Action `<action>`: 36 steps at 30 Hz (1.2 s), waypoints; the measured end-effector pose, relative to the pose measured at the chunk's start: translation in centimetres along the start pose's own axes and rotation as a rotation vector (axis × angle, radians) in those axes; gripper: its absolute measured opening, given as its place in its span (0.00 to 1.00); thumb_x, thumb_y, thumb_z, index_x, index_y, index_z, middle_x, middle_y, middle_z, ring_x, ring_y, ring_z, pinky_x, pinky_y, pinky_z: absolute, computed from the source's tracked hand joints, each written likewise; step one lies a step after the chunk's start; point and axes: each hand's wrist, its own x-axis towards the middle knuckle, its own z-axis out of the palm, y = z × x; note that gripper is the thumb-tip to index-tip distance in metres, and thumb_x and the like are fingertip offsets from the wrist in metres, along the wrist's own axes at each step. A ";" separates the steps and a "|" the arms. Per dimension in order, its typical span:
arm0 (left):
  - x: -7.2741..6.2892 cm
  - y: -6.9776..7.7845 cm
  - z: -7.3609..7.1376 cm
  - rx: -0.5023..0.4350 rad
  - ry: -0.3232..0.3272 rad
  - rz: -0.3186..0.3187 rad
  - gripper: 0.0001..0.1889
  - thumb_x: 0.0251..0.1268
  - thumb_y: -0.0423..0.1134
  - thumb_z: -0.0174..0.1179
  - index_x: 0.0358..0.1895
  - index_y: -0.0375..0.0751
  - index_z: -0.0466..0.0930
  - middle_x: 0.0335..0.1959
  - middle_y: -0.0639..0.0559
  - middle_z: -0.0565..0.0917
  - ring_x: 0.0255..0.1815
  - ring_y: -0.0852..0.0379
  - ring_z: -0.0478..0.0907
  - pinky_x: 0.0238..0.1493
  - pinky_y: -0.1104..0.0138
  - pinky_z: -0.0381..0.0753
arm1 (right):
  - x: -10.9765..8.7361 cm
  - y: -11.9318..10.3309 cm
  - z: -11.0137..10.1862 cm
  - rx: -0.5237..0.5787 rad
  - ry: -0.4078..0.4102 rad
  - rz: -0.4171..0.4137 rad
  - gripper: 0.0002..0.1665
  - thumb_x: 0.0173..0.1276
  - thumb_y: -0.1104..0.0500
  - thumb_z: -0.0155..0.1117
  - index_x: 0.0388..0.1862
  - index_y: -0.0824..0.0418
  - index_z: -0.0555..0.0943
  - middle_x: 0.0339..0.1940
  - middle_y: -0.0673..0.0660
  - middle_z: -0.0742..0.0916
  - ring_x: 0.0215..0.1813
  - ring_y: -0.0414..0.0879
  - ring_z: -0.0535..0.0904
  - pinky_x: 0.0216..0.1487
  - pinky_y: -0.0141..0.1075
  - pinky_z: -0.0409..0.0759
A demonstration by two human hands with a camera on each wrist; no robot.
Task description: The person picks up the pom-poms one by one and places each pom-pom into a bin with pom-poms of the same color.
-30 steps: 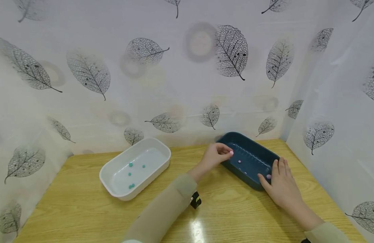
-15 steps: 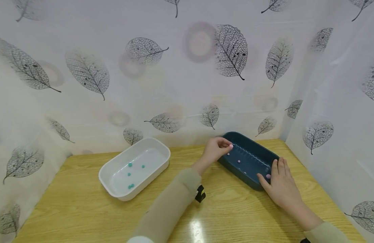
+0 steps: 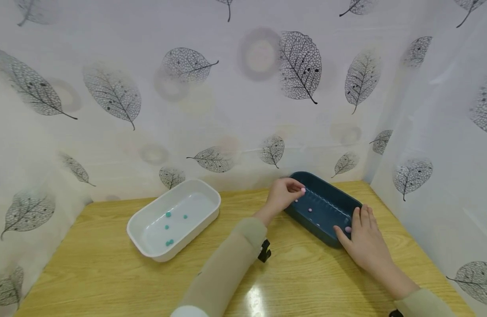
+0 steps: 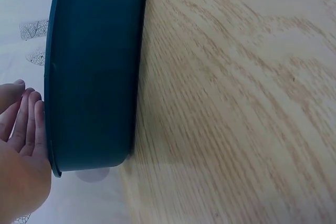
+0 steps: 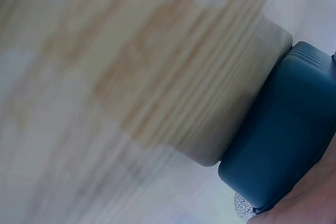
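My left hand [image 3: 282, 194] pinches a small pink ball [image 3: 303, 190] between thumb and fingertips, over the far left part of a dark blue tray [image 3: 326, 193]. Inside the tray lie a tiny pink ball [image 3: 296, 200] under the hand, another pink ball [image 3: 310, 210] farther in, and a larger pink ball [image 3: 348, 229] at the near right end. My right hand [image 3: 366, 242] rests on that end's rim, its fingers stretched out and the thumb spread. In the left wrist view the tray's outer wall [image 4: 97, 72] hides the balls; the right wrist view shows the opposite end's wall [image 5: 283, 129].
A white tray [image 3: 134, 233] with several small teal balls [image 3: 168, 214] stands to the left on the wooden table [image 3: 108, 281]. Behind the table hangs a leaf-patterned curtain [image 3: 231, 110], which continues along both sides.
My left hand has moved slightly away from me and to the right with the pink ball, uncovering the tiny ball below it. The right hand stays on the rim.
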 end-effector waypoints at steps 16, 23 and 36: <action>0.0 -0.2 0.2 0.030 -0.011 -0.001 0.08 0.74 0.38 0.69 0.49 0.40 0.92 0.44 0.46 0.93 0.34 0.62 0.86 0.34 0.77 0.82 | 0.0 0.0 0.1 0.000 0.014 -0.009 0.59 0.83 0.37 0.53 0.79 0.88 0.48 0.82 0.88 0.48 0.84 0.82 0.41 0.81 0.73 0.51; 0.0 0.1 0.2 0.064 -0.011 -0.025 0.08 0.75 0.40 0.68 0.49 0.43 0.91 0.44 0.48 0.93 0.34 0.62 0.85 0.34 0.76 0.82 | 0.0 -0.1 0.1 0.008 0.012 -0.005 0.58 0.83 0.38 0.54 0.79 0.88 0.47 0.82 0.88 0.47 0.84 0.81 0.40 0.81 0.74 0.51; 0.2 0.0 0.4 0.076 -0.015 -0.043 0.10 0.73 0.38 0.70 0.52 0.39 0.91 0.45 0.47 0.93 0.38 0.59 0.87 0.36 0.77 0.83 | 0.1 -0.1 0.1 -0.002 0.018 -0.009 0.59 0.83 0.37 0.53 0.79 0.89 0.48 0.81 0.88 0.48 0.85 0.81 0.40 0.80 0.74 0.52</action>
